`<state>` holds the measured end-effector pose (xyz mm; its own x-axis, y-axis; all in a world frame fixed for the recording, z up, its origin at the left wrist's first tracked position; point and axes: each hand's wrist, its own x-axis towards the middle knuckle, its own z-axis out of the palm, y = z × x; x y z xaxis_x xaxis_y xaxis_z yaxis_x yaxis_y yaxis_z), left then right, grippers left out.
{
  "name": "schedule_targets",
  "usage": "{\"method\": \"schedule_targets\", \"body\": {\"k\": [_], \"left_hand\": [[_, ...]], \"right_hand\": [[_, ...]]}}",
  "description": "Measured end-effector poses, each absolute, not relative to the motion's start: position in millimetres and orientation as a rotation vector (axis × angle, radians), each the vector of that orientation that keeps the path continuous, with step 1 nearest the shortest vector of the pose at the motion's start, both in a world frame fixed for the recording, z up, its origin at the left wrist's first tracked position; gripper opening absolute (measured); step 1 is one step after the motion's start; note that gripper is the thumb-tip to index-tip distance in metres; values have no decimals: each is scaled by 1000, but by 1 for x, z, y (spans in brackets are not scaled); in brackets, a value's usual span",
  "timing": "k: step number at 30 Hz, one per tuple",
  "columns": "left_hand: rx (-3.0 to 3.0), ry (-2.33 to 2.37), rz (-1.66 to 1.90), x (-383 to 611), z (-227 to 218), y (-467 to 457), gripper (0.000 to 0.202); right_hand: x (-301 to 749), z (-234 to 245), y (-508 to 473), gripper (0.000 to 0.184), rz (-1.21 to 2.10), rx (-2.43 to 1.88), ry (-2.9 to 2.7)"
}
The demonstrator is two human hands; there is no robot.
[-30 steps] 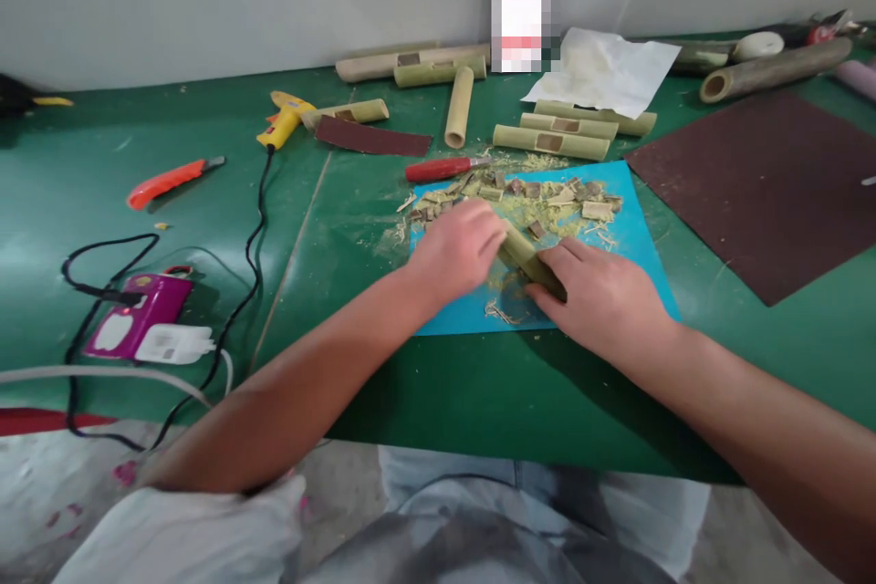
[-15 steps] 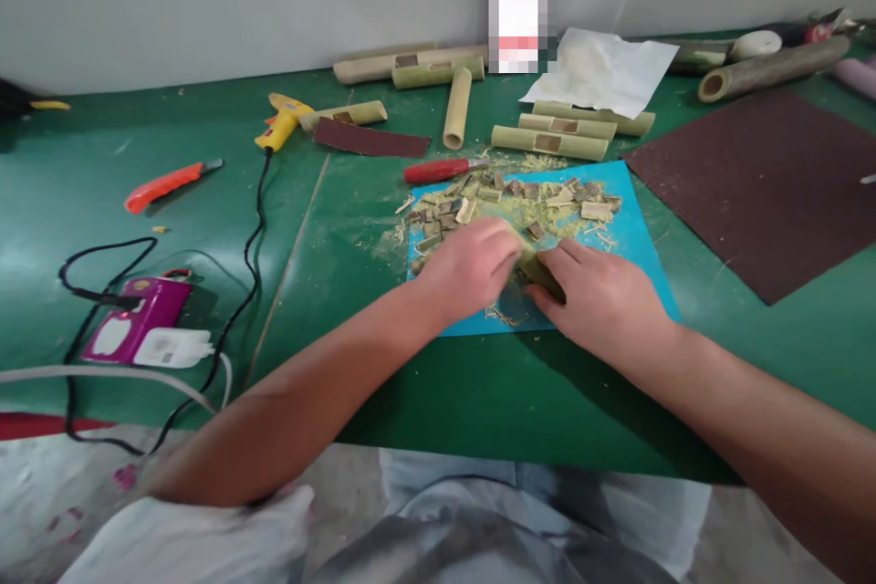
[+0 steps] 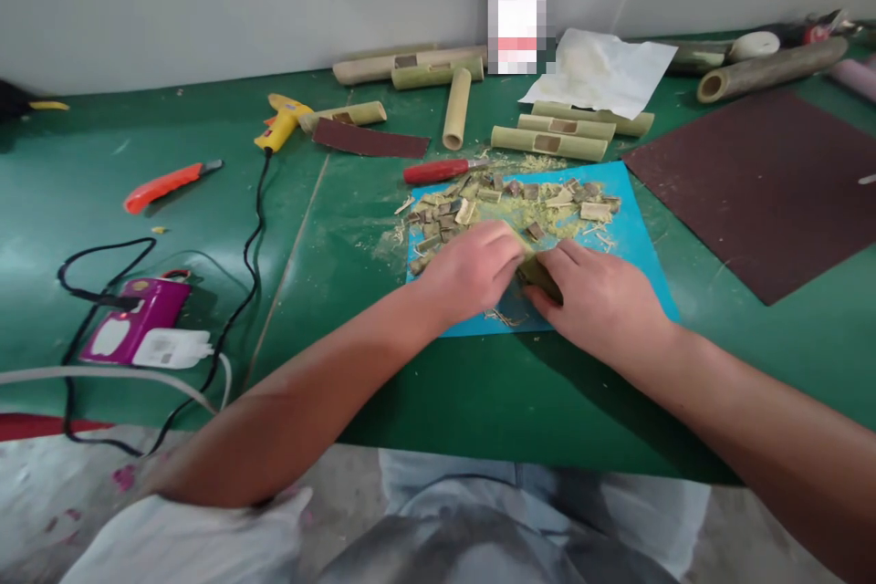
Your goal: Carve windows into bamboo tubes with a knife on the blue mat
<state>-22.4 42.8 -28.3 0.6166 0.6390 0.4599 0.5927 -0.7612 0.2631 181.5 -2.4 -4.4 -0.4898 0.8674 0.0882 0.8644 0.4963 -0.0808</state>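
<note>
Both hands meet over a blue mat [image 3: 636, 242] on a green table. A short green bamboo piece [image 3: 535, 272] lies between them, mostly hidden. My left hand [image 3: 472, 272] is closed over its near-left end. My right hand [image 3: 599, 297] presses on its right part with fingers wrapped round it. Bamboo chips and sawdust [image 3: 520, 201] are heaped on the mat's far side. A red-handled knife [image 3: 442, 170] lies just beyond the chips.
Cut bamboo tubes [image 3: 551, 141] lie behind the mat, more [image 3: 411, 66] by the wall. Dark sandpaper sheet [image 3: 759, 178] is at right, a strip [image 3: 373, 139] at centre. Yellow glue gun [image 3: 280, 120], orange cutter [image 3: 168, 183], purple power box [image 3: 137, 319] and cables are on the left.
My left hand slid right and nearer along the bamboo piece, covering more of it. My right hand stayed almost still.
</note>
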Motion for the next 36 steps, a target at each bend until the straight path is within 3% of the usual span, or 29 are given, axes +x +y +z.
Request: {"method": "schedule_targets", "body": {"k": [5, 12, 19, 36], "left_hand": [[2730, 1129, 889, -29, -28, 46, 23], [2678, 1245, 934, -34, -31, 51, 19], [2721, 1037, 947, -24, -33, 44, 20], [2697, 1062, 939, -19, -35, 41, 24]], "right_hand": [[183, -5, -4, 27, 29, -1527, -2560], [188, -6, 0, 17, -37, -1462, -2547], [188, -6, 0, 22, -14, -1454, -2585], [187, -4, 0, 23, 17, -1499, -2604]]}}
